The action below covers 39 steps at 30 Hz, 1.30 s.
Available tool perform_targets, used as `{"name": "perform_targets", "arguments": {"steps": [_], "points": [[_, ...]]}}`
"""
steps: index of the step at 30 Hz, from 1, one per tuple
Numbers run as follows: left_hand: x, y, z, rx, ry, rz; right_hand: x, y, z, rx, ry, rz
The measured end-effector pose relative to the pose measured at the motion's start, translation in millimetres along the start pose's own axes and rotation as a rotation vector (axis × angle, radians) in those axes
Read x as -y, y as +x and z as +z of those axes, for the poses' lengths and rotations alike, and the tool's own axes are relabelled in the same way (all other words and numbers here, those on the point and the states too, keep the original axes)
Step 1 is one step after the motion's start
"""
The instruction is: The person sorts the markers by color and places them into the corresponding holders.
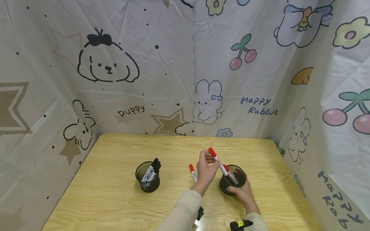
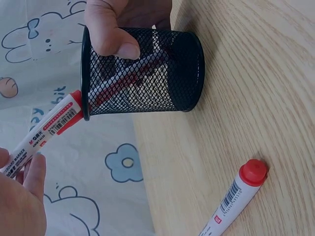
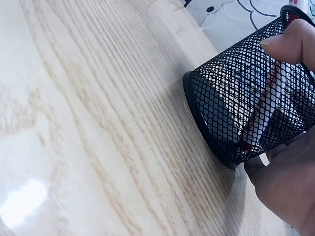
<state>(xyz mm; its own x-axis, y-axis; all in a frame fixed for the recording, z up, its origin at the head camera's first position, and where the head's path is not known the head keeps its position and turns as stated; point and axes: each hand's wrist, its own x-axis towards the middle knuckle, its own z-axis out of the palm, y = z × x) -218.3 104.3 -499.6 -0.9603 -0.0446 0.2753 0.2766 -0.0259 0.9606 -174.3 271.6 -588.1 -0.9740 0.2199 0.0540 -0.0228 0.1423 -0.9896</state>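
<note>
My left hand (image 1: 206,170) pinches a red-capped whiteboard marker (image 1: 218,163), tilted with its cap up and its lower end at the rim of a black mesh pen cup (image 2: 142,105). That cup stands upright on the table, and my right hand (image 1: 242,192) grips it with the thumb on the near side. Inside leans another red marker (image 3: 266,110), seen through the mesh in the right wrist view. A further red-capped marker (image 1: 193,173) lies on the table beside my left hand, partly hidden by the forearm in the head view.
A second mesh pen cup (image 1: 150,186) stands to the left, with several black-capped markers (image 1: 151,171) leaning in it. The wooden table (image 1: 112,160) ends at a printed curtain (image 1: 162,83) behind and at both sides.
</note>
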Motion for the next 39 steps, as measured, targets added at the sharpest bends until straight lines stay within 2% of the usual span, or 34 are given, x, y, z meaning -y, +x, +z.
{"name": "perform_targets", "arguments": {"steps": [4, 8, 18, 24, 32, 39], "points": [[1.1, -1.2, 2.2, 0.014, -0.012, 0.031, -0.4, 0.3, -0.2, -0.008, -0.01, -0.006], [3.8, -2.0, 3.7, 0.02, 0.013, 0.046, -0.7, 0.4, -0.9, -0.003, -0.005, -0.01], [8.9, -9.2, 3.2, 0.053, 0.015, 0.006, 0.9, 0.0, -1.1, -0.003, -0.022, 0.023], [11.1, -11.2, 5.5, 0.06, 0.033, 0.025, -0.2, 0.8, -1.6, 0.004, -0.008, 0.027], [15.6, -14.1, 5.3, 0.103, 0.081, -0.001, 0.4, 1.5, -1.2, 0.016, 0.007, 0.028], [21.3, -16.8, 6.1, 0.117, 0.115, 0.019, -0.1, 0.7, -1.3, 0.017, 0.001, 0.011]]}}
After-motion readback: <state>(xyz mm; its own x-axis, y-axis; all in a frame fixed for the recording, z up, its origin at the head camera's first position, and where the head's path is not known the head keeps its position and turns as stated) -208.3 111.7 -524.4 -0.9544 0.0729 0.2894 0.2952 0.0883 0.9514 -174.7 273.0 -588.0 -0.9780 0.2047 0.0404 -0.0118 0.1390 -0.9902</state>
